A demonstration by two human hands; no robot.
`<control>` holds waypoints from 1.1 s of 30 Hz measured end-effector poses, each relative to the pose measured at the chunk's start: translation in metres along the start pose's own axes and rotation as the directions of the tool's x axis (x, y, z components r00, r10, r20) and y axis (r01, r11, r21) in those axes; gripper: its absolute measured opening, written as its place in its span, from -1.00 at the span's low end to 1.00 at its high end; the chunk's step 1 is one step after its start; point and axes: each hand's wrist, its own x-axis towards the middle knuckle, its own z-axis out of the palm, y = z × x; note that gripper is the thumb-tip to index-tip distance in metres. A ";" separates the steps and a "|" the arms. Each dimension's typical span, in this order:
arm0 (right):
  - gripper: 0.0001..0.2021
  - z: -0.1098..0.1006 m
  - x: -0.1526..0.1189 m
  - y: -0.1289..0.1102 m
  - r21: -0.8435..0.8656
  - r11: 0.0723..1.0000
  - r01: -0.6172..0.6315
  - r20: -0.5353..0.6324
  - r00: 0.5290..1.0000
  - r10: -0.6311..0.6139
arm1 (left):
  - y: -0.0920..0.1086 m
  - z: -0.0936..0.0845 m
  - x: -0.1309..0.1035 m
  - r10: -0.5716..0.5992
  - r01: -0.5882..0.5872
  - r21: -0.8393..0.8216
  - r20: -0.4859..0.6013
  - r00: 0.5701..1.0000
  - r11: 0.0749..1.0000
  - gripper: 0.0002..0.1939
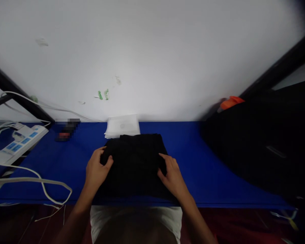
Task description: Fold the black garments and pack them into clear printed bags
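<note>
A folded black cloth lies on the blue surface, near its front edge. My left hand grips the cloth's left side, thumb on top and fingers over the edge. On the opposite side, my right hand has its thumb and fingers bent against the cloth's right edge. Just behind the cloth, a stack of white sheets or packets rests against the wall.
At the left lie a white power strip with plugs, loose white cables and a dark object, partly pixelated. A large black bag or cloth covers the right end, with an orange item behind it.
</note>
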 end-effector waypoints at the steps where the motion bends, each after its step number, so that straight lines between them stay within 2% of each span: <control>1: -0.52 0.001 0.001 0.001 0.007 1.000 -0.015 -0.027 1.000 0.015 | 0.003 -0.004 0.004 -0.077 0.076 -0.021 -0.050 0.996 0.997 -0.88; 3: -0.57 0.001 0.001 0.002 0.025 0.999 -0.039 -0.069 0.997 0.041 | 0.007 -0.009 0.012 -0.177 0.169 -0.059 -0.181 0.967 0.984 -0.83; 4: -0.59 0.001 0.002 0.003 0.033 0.998 -0.046 -0.079 0.996 0.049 | 0.010 -0.009 0.014 -0.176 0.162 -0.077 -0.239 0.955 0.984 -0.81; 6: -0.62 0.002 0.001 0.005 0.044 0.998 -0.044 -0.087 0.995 0.047 | 0.014 -0.005 0.016 -0.057 0.033 -0.096 -0.264 0.963 0.995 -0.81; 8: -0.65 0.002 0.000 0.006 0.044 0.998 -0.040 -0.097 0.994 0.044 | 0.016 0.003 0.015 0.160 -0.170 -0.081 -0.123 0.979 0.982 -0.84; 9: -0.66 0.003 -0.001 0.007 0.042 0.998 -0.043 -0.105 0.993 0.047 | 0.017 0.008 0.012 0.271 -0.270 -0.069 -0.004 0.963 0.960 -0.84; 11: -0.69 0.003 -0.003 0.008 0.037 0.998 -0.050 -0.118 0.992 0.054 | 0.016 0.017 0.006 0.410 -0.411 -0.042 0.218 0.886 0.911 -0.76; 13: -0.72 0.004 -0.004 0.008 0.037 0.997 -0.061 -0.121 0.991 0.065 | 0.014 0.023 -0.001 0.443 -0.471 0.007 0.333 0.833 0.882 -0.62; 15: -0.74 0.004 -0.004 0.008 0.040 0.997 -0.069 -0.115 0.991 0.074 | 0.013 0.025 -0.006 0.447 -0.493 0.047 0.356 0.821 0.869 -0.45; 17: -0.76 0.004 -0.004 0.007 0.043 0.996 -0.077 -0.107 0.991 0.081 | 0.015 0.026 -0.010 0.448 -0.501 0.075 0.348 0.823 0.862 -0.37; 18: -0.77 0.004 -0.004 0.006 0.044 0.996 -0.078 -0.106 0.991 0.082 | 0.017 0.026 -0.010 0.451 -0.504 0.083 0.341 0.825 0.860 -0.40; 22: -0.78 0.003 -0.003 0.006 0.045 0.996 -0.083 -0.107 0.990 0.087 | 0.028 0.028 -0.009 0.459 -0.503 0.086 0.300 0.836 0.860 -0.76; 25: -0.78 0.004 -0.004 0.006 0.041 0.996 -0.082 -0.100 0.991 0.086 | 0.035 0.030 -0.006 0.470 -0.500 0.045 0.274 0.839 0.865 -0.83; 30: -0.77 0.004 -0.005 0.007 0.033 0.997 -0.073 -0.102 0.992 0.076 | 0.036 0.028 -0.008 0.553 -0.540 -0.136 0.310 0.773 0.831 -0.88; 31: -0.78 0.004 -0.004 0.007 0.033 0.997 -0.074 -0.103 0.992 0.077 | 0.035 0.027 -0.009 0.550 -0.526 -0.161 0.291 0.783 0.835 -0.89; 33: -0.78 0.004 -0.004 0.007 0.037 0.996 -0.076 -0.101 0.992 0.080 | 0.030 0.025 -0.011 0.495 -0.471 -0.153 0.220 0.841 0.869 -0.82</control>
